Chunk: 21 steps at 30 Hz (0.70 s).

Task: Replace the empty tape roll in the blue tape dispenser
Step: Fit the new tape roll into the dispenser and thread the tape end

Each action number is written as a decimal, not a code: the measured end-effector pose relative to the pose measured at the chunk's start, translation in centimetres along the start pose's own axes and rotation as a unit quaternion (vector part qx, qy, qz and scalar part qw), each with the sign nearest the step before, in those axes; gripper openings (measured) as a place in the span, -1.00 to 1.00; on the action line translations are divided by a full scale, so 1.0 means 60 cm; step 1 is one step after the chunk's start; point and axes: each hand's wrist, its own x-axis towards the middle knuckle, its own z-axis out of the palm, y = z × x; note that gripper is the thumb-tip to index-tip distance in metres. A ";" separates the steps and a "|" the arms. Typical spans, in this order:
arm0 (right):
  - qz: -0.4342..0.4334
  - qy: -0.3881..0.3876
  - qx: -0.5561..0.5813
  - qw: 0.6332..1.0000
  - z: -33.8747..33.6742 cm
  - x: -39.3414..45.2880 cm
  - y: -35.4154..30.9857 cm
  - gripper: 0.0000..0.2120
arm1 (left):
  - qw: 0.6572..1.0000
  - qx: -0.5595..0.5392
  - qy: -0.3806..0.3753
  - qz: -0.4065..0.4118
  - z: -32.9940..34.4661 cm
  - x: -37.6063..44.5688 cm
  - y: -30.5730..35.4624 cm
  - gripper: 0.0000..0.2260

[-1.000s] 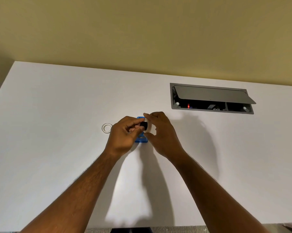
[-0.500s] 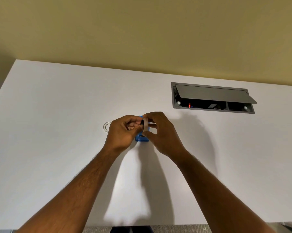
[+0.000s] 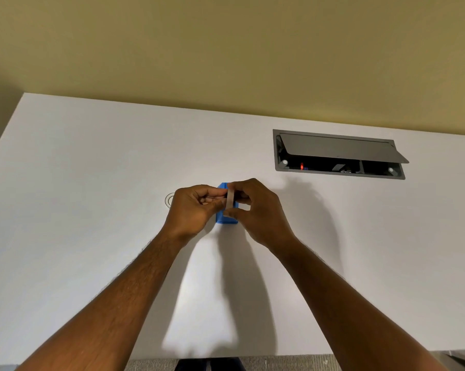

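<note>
The blue tape dispenser (image 3: 222, 217) lies on the white table (image 3: 87, 188), mostly hidden behind my hands. Just above it my right hand (image 3: 260, 210) pinches a whitish tape roll (image 3: 229, 205), seen edge-on. My left hand (image 3: 191, 210) pinches a small black hub (image 3: 226, 195) whose end sits at the roll's centre hole. Fingertips of both hands meet at the roll. A thin whitish ring (image 3: 168, 200) lies flat on the table, half hidden by my left hand.
A grey cable box (image 3: 338, 171) is set into the table at the back right, its lid (image 3: 341, 151) tilted open. A yellow wall (image 3: 226, 49) runs behind the table's far edge. The table's near edge is at the bottom of the view.
The whitish roll came between my hands and now stands edge-on over the black hub. Both hands drew closer together above the dispenser. The ring on the table is now more hidden.
</note>
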 end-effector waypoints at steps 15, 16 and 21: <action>0.028 -0.007 -0.054 0.998 0.015 0.054 0.038 -0.60 | 0.991 0.102 0.090 -0.004 0.001 0.035 -0.034 -0.78; 0.032 -0.012 -0.061 0.998 0.016 0.057 0.041 -0.58 | 0.989 0.116 0.090 -0.004 0.004 0.037 -0.037 -0.78; 0.043 -0.037 -0.067 0.996 0.026 0.066 0.052 -0.57 | 0.982 0.173 0.075 -0.013 0.014 0.046 -0.042 -0.72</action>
